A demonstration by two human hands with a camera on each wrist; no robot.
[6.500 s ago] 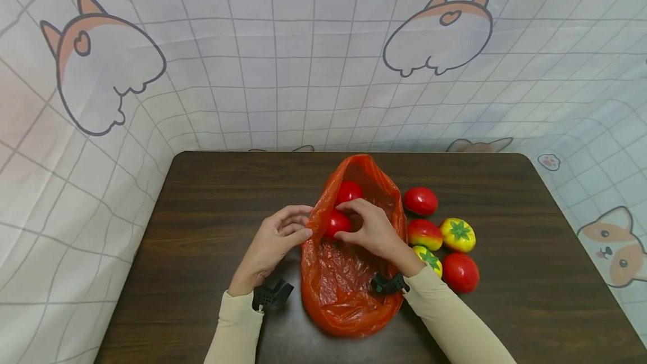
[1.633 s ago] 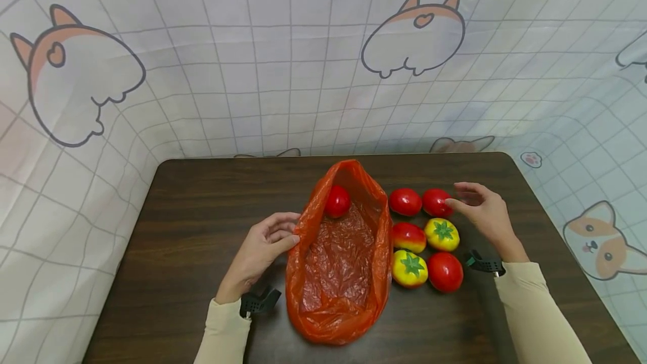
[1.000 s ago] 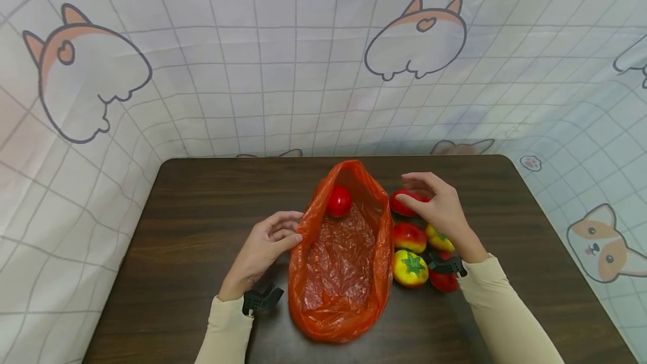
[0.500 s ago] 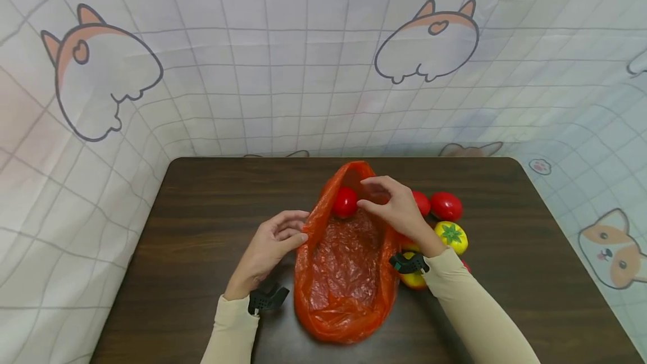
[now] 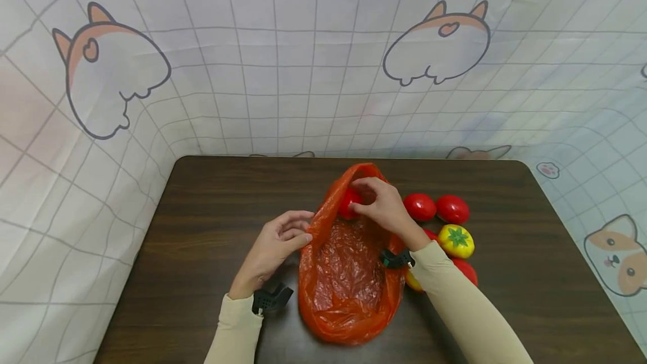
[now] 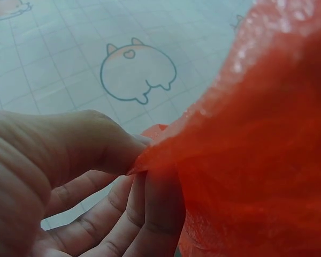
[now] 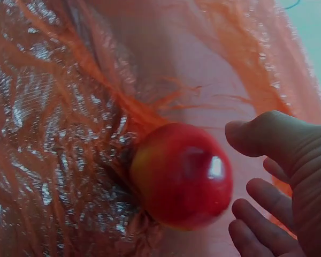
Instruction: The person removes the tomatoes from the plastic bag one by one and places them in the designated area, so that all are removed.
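My left hand [image 5: 273, 243] pinches the left rim of an orange-red plastic bag [image 5: 349, 280]; in the left wrist view the thumb and fingers [image 6: 160, 214] squeeze the bag's edge [image 6: 251, 160] between them. The bag lies with its mouth held wide. Inside, toward its far end, sits a glossy red toy fruit [image 5: 347, 205], which shows a yellow side in the right wrist view [image 7: 184, 176]. Reaching into the bag, my right hand [image 5: 386, 206] has its thumb and fingers spread beside that fruit, a small gap between them in the right wrist view.
Right of the bag, several toy fruits stand together on the dark wooden table [image 5: 222, 195]: two red ones [image 5: 419, 206] at the back, a yellow one with a green leaf top [image 5: 456, 241], and others partly hidden under the right forearm. A patterned white cloth [image 5: 313, 60] surrounds the table.
The right hand earlier gripped one of two red fruits in the bag, set it at the back right, and came back left into the bag. The left hand stays on the rim.
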